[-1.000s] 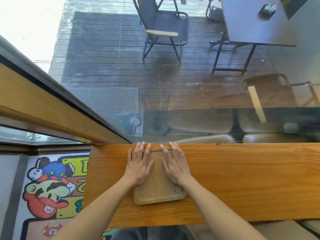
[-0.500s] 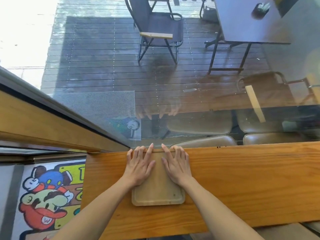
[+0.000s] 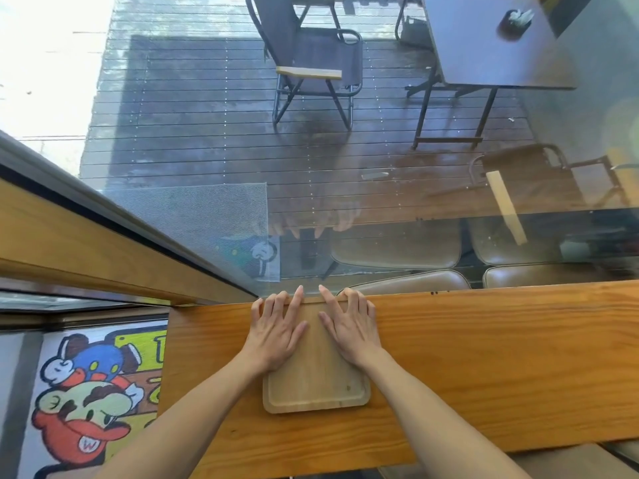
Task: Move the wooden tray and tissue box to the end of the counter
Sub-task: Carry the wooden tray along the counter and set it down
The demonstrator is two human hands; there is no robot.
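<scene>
Left hand (image 3: 276, 331) and right hand (image 3: 351, 328) both flat, palms down, fingers spread, pressing on the far half of the wooden tray (image 3: 316, 378); not gripping, just resting on it. Fingertips reach the tray's far rim at the counter's back edge by the window glass (image 3: 380, 188). Tray lies flat on the wooden counter (image 3: 501, 368), near its left end, nothing in it besides the hands. Tissue box not in view. Cartoon floor mat (image 3: 93, 402) below left of the counter.
</scene>
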